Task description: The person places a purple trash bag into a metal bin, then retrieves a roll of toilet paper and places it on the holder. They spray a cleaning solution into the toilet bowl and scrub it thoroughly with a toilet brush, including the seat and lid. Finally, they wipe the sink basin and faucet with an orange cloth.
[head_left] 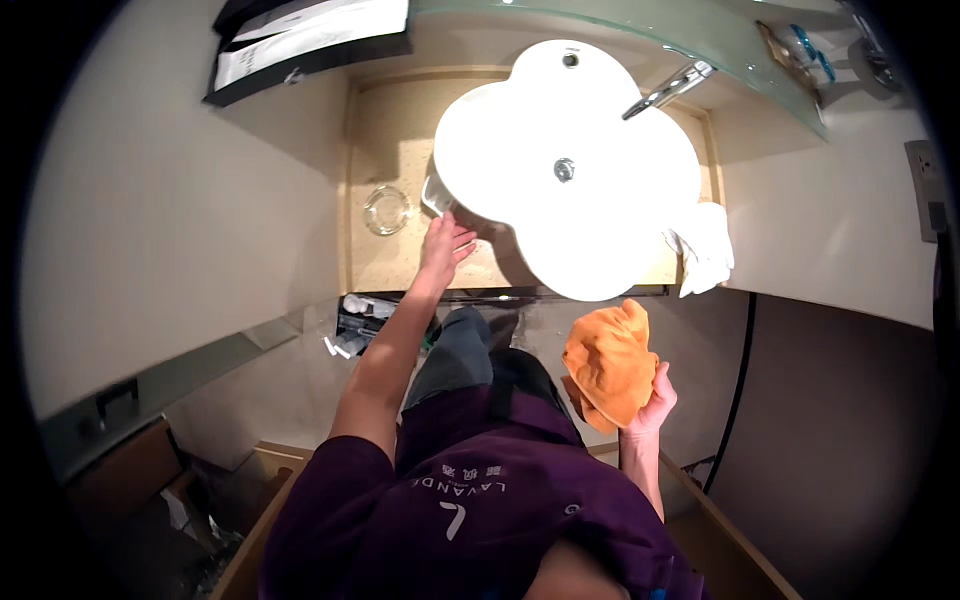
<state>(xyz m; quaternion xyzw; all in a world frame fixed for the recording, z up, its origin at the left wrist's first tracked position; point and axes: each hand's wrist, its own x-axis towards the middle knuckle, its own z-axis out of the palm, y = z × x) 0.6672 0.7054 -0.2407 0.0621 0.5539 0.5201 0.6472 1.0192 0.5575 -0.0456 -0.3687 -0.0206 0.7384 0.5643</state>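
An orange cloth (607, 362) hangs bunched in my right hand (655, 404), in front of the counter's edge and over the floor. My left hand (444, 248) reaches over the counter with its fingers apart. Its fingertips are close to a small clear glass or cup (437, 196) beside the basin; I cannot tell whether they touch it. To the left of that lies a round clear glass dish (387, 210). The white lobed basin (590, 235) sits on the beige counter (390, 265).
A chrome tap (672, 88) leans over the basin. A white cloth (706, 252) drapes at the counter's right end. The glass shelf (620, 30) runs along the back, and a black holder (300, 60) juts out at upper left. Several items (362, 318) are below the counter.
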